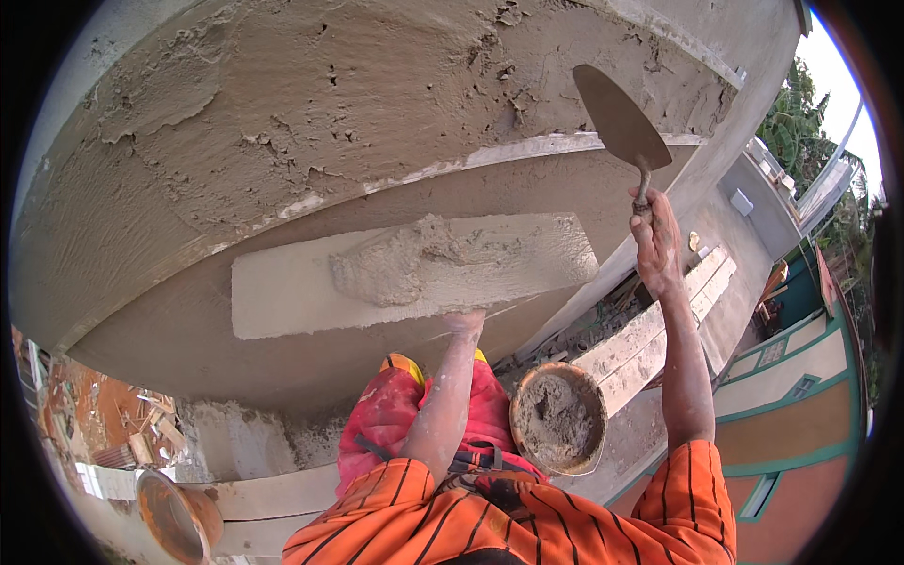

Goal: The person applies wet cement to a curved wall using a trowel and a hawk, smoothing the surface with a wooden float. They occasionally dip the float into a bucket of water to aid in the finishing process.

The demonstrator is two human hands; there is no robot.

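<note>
- My left hand [463, 321] is under the long flat board [282, 299], near its close edge; its fingers are hidden, so I can't tell how they grip.
- Wet mortar [400, 264] lies heaped on the board, so I'd expect it heavy and tippy: best held underneath, near the middle, and kept level.
- The mortar looks soft and likely to slide.
- My right hand [657, 240], right of the board, is wrapped round the handle of the trowel [617, 118], blade raised beyond the board; it should feel light and stiff.
- The mortar bucket [603, 424] sits on the board's near right side.
</note>
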